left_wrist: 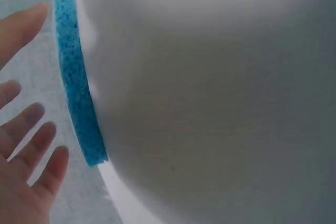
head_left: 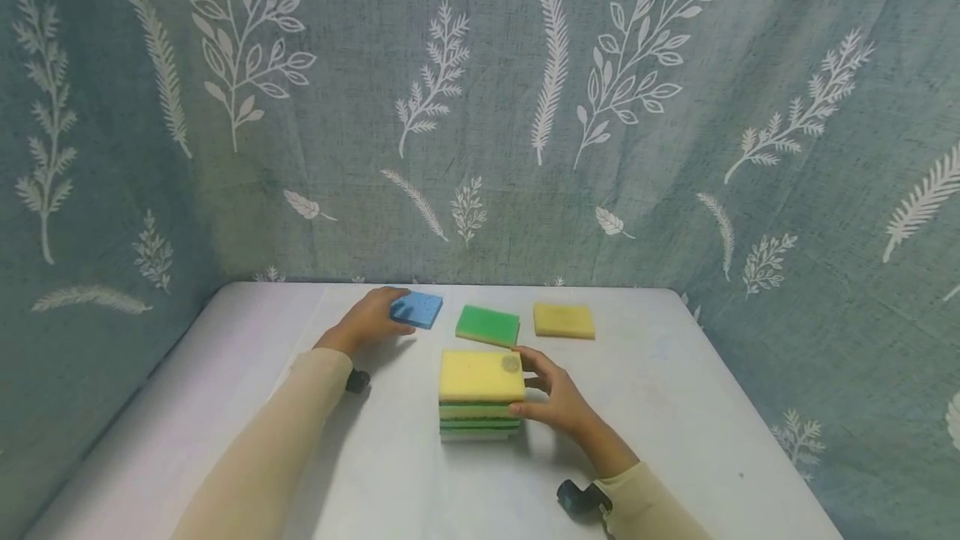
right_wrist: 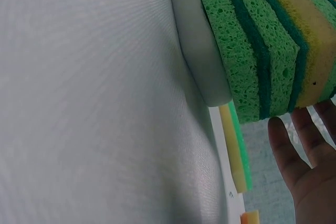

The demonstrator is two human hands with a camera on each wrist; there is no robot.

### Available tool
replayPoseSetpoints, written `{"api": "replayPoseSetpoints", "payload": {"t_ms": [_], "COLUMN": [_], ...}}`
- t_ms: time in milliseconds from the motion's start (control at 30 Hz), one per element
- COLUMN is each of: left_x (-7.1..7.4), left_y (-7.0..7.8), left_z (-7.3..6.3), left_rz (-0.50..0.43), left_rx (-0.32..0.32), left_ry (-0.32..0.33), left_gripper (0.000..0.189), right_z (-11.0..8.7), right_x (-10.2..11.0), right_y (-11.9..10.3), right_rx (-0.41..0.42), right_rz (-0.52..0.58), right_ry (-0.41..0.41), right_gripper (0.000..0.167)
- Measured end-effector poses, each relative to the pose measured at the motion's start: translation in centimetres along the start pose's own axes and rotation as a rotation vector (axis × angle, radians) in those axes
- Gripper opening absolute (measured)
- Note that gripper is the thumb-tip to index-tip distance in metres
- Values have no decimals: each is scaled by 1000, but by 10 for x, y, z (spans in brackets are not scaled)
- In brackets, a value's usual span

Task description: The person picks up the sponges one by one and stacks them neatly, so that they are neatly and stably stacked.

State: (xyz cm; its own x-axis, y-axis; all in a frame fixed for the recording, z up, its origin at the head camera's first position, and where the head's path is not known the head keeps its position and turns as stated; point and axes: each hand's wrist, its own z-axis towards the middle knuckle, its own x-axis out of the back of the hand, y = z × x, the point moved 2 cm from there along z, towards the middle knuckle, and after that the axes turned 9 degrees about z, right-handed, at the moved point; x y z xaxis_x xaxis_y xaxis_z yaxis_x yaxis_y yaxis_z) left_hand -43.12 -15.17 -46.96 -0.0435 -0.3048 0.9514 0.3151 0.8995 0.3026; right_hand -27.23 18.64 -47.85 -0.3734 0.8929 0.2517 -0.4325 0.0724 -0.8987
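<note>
Yellow foam is seen nearest: a rectangular sponge (head_left: 472, 375), marked with a round dark spot by its far right corner, is laid on top of an upright stack of green, yellow and white layered sponges (head_left: 480, 422) on a white tabletop (head_left: 675, 415). Much of the stacking can be judged done, though the layers cannot be counted with certainty.

The stack is flanked on its right by a person's bare right hand (head_left: 557, 396). The thumb is set at the near right edge, the fingers are reached toward the far right corner, and they are held apart; the stack seems steadied rather than clamped.

Farther off, three sponges are left unstacked: a green-topped rectangular sponge with a yellowish edge (head_left: 487, 324), a flat mustard-yellow rectangular sponge (head_left: 563, 320) to its right, and a thin blue porous sponge (head_left: 418, 310) to its left. The blue one is overlapped on its left side by the bare left hand (head_left: 372, 320), whose thumb and fingers are spread apart; whether it is touched cannot be told.

Behind everything, a grey-green cloth curtain printed with white leaves (head_left: 495, 107) is hung.
</note>
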Motion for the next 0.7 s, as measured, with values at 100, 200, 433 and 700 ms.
{"api": "replayPoseSetpoints", "payload": {"t_ms": [100,200,433,700], "left_x": [-2,-3,-4,-10], "left_y": [-1,-1,-7,-15], "left_z": [5,11,18,23], "left_rz": [69,106,58,50], "left_rx": [-9,7,96,124], "left_ry": [0,-10,-17,-42], "left_gripper": [89,94,88,83], "right_z": [0,0,3,1], "right_x": [0,0,1,-1], "right_y": [0,1,3,-9], "right_rx": [-5,-1,8,7], "right_rz": [-5,1,5,-7], "right_ry": [3,-1,-2,-1], "right_gripper": [80,80,83,79]}}
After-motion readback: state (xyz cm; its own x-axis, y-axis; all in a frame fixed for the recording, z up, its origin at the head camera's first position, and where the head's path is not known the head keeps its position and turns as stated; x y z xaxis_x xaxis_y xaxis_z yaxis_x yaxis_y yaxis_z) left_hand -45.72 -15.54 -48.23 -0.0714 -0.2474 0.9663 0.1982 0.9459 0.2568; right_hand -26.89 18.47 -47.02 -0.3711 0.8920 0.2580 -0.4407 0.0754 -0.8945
